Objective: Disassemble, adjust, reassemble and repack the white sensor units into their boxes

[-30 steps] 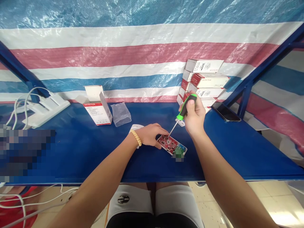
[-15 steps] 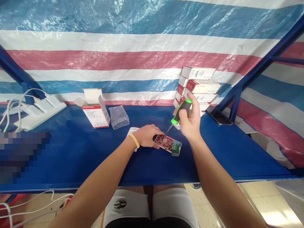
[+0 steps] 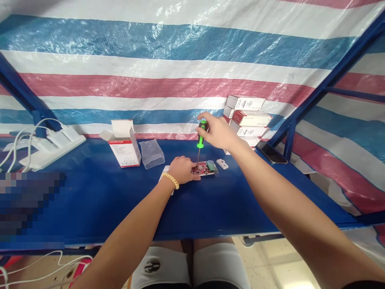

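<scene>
A red circuit board in a white housing, with a green block at its right end, lies on the blue table. My left hand grips its left end, thumb at the near edge. In my right hand is a screwdriver with a green and black handle, standing nearly upright. Its shaft points down to the left part of the board; whether the tip sits in a screw is too small to tell. A white plastic cover is partly hidden behind my left hand. To the board's right lies a small white plastic part.
An opened detector box and a clear plastic bag stand at the back left. Stacked boxes and a phone are at the back right. A white power strip with cables occupies the far left.
My right hand has moved left, bringing the screwdriver from a slant to nearly upright over the board. The board has turned to lie more level. The small white part now shows fully.
</scene>
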{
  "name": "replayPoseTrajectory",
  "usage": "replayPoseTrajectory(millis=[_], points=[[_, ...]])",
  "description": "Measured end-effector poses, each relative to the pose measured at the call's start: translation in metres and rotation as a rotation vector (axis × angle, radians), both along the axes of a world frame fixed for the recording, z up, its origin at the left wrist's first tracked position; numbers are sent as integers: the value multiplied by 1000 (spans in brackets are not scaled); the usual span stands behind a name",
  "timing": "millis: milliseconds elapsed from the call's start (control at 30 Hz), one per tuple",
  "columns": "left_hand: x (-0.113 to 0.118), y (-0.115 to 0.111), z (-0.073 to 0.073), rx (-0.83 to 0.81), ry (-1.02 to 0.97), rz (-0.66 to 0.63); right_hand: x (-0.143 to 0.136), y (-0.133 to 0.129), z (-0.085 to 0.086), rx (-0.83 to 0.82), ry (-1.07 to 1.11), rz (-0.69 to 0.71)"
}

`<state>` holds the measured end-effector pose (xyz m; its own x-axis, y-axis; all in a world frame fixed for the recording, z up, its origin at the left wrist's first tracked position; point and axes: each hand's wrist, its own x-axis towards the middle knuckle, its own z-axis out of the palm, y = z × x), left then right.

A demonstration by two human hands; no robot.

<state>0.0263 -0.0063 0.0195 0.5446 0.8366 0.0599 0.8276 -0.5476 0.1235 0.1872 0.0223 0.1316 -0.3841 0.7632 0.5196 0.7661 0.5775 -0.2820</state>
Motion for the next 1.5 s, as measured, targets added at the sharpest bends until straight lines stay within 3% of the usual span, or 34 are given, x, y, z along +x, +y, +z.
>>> replayPoseTrajectory(millis=[167, 400, 733, 867, 1100, 1267, 1500], points=[[0, 2, -2, 8, 4, -11, -4, 4, 7, -117, -162, 53], [0, 1, -2, -13, -15, 3, 11, -3, -6, -136, 6, 56], [-1, 1, 0, -48, -29, 6, 49, 11, -73, 151, 466, 1], [-3, 1, 1, -72, -109, 4, 53, 11, -89, 208, 577, -47], [-2, 0, 3, 41, -338, 15, 63, 7, -98, 225, 750, -170], [2, 1, -1, 67, -341, -57, 63, 7, -99, 166, 815, -249], [3, 1, -1, 61, -329, -60, 67, 11, -103, 176, 742, -242]])
